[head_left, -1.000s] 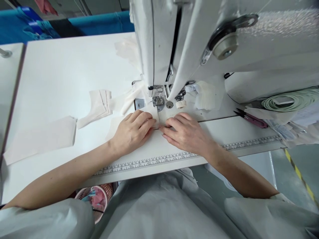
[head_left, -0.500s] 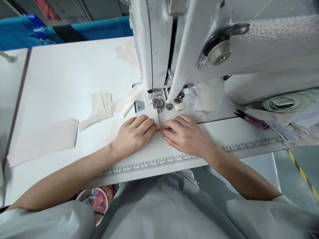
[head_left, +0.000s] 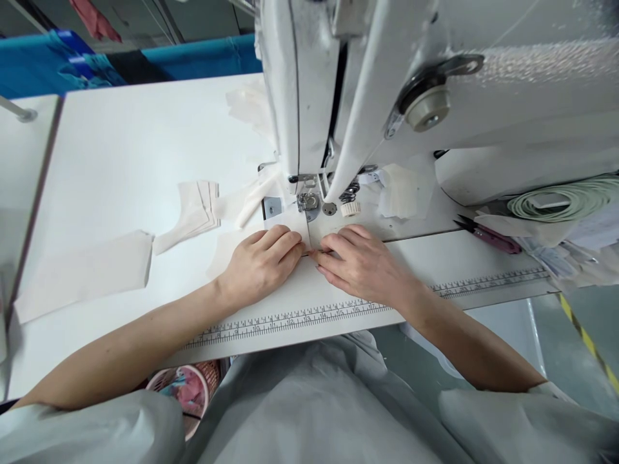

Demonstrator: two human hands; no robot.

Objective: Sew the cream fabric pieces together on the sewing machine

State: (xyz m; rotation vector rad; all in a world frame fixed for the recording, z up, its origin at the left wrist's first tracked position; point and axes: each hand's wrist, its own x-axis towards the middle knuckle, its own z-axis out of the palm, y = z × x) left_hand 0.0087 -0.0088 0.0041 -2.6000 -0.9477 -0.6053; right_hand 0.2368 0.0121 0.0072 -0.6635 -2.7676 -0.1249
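Note:
In front of the presser foot [head_left: 307, 201] of a white sewing machine [head_left: 314, 84], a pale cream fabric piece [head_left: 296, 222] lies on the bed. My left hand [head_left: 264, 264] is closed on its near right edge, fingers bent and pressed together. Across from it, my right hand [head_left: 360, 263] pinches the fabric's corner with thumb and forefinger. The fingertips of both hands almost meet just below the foot. Part of the fabric is hidden under my left hand.
Cut fabric pieces [head_left: 193, 209] and a longer panel [head_left: 87, 270] lie to the left. Toward the right are thread snips [head_left: 493, 237], a pale green cord coil [head_left: 551, 201] and fabric scraps [head_left: 401, 190]. A ruler strip [head_left: 309, 317] follows the table's front edge; below stands a pink basket [head_left: 206, 380].
Both hands keep their grip and place on the fabric. The whole view has shifted very slightly; nothing else visibly differs.

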